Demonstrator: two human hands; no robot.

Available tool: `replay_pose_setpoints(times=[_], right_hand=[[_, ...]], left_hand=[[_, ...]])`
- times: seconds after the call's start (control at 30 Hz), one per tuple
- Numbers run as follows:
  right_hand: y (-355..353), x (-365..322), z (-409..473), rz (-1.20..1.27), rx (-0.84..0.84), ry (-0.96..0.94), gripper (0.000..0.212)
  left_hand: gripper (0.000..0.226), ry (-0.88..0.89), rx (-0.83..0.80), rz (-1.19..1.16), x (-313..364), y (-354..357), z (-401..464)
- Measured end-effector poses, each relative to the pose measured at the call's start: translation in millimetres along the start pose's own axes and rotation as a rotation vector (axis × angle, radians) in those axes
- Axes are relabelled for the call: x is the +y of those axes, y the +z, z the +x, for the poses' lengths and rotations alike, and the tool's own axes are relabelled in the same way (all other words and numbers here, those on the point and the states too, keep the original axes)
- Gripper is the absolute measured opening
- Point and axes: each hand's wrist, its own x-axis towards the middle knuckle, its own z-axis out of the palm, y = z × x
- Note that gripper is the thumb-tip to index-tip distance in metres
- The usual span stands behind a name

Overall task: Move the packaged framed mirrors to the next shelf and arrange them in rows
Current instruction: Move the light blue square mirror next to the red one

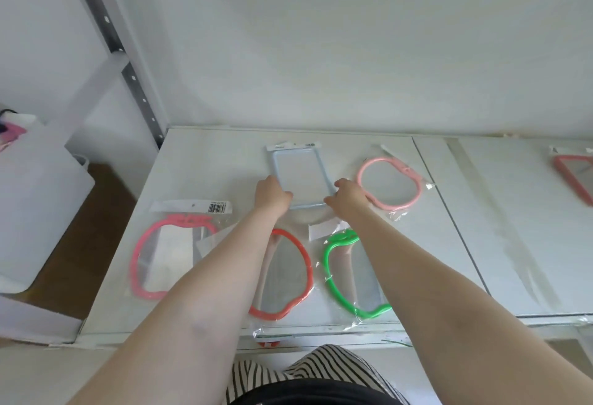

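A pale blue rectangular packaged mirror (301, 173) lies flat at the back middle of the white shelf (205, 167). My left hand (272, 194) grips its near left corner and my right hand (349, 196) grips its near right corner. To its right lies a light pink rounded mirror (390, 181). In the front row lie a pink mirror (167, 257) with a barcode label, a red-orange mirror (288, 276) partly under my left forearm, and a green mirror (349, 276) partly under my right forearm.
A red framed mirror (576, 177) lies on the neighbouring shelf panel at far right. A metal shelf upright (128, 74) stands at the back left. A white box (35, 199) sits left of the shelf over brown floor. A white wall backs the shelf.
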Motion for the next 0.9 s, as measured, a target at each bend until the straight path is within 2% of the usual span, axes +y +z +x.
replay_pose_setpoints(times=[0.13,0.23,0.27,0.33,0.4,0.47,0.67,0.9], right_hand=[[-2.8,3.9,2.4,0.144,-0.021,0.078,0.037],[-11.3,9.6,-2.9,0.399,0.002,0.099,0.01],[-15.9,9.6,-5.8,0.491,0.021,0.104,0.007],[-29.5,6.1,-14.0,0.673,0.069,0.119,0.01],[-41.8,-0.1,-20.8,0.801,0.08,0.126,0.012],[-53.5,-4.3,-29.0,0.856,0.061,0.13,0.004],[-64.8,14.9,-69.8,0.962,0.118,0.184,0.017],[-58.9,62.8,-159.8,1.12,0.266,0.29,0.026]], left_hand=[[0.028,-0.131,-0.027,-0.257,4.1,7.9,4.3],[0.01,-0.217,-0.103,-0.522,10.0,0.9,-3.1],[0.01,-0.241,-0.124,-0.593,13.7,-3.3,-6.6],[0.022,-0.258,-0.143,-0.709,24.5,-13.7,-14.0],[0.025,-0.253,-0.153,-0.794,36.3,-22.6,-20.6],[0.026,-0.232,-0.16,-0.815,49.6,-31.6,-28.3],[0.027,-0.162,-0.198,-0.684,66.3,-37.4,-61.9],[0.018,-0.062,-0.349,-0.591,56.2,-14.3,-135.3]])
